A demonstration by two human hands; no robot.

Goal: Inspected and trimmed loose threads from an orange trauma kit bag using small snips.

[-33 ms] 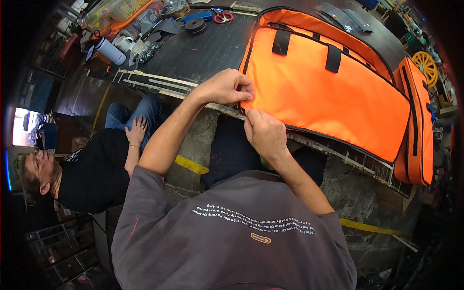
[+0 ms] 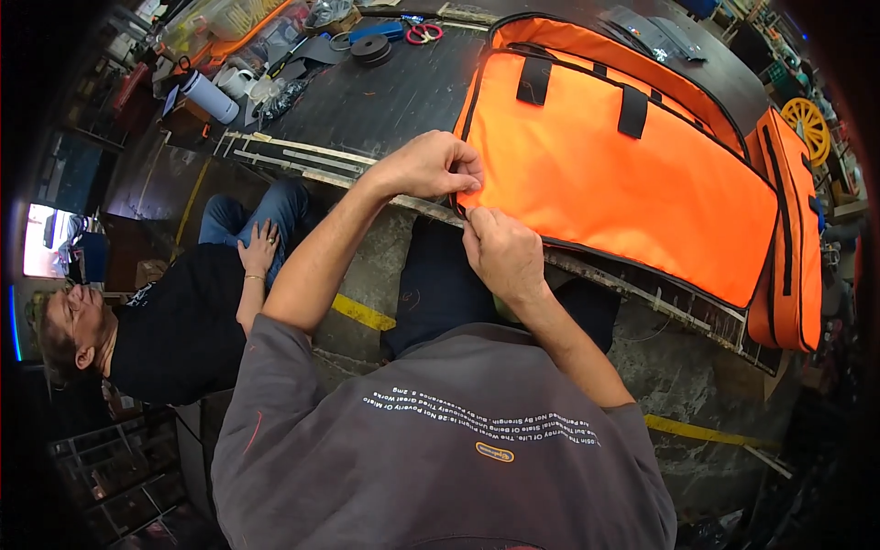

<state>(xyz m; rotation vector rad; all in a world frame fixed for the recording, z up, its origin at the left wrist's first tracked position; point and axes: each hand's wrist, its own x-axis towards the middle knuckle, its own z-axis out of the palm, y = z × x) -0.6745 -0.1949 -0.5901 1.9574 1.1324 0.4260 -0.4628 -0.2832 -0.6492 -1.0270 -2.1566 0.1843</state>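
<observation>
A large orange bag (image 2: pixel 623 192) with black edging and black straps lies on the dark worktable, its far side standing up. At its near left corner, my left hand (image 2: pixel 431 165) pinches the edge with thumb and curled fingers. Just below, my right hand (image 2: pixel 506 252) is closed on the black-trimmed corner of the same bag. The two hands almost meet there, and they cover the corner itself. To the right, a second orange bag (image 2: pixel 788 238) stands against the table's end.
A person (image 2: pixel 174 321) in black sits to my left. On the table's far left are a tape roll (image 2: pixel 370 49), red-handled scissors (image 2: pixel 423 34), a pale tumbler (image 2: pixel 211 99) and plastic bins. A yellow wheel (image 2: pixel 807 128) stands at far right. The worktable's edge (image 2: pixel 302 160) runs before me.
</observation>
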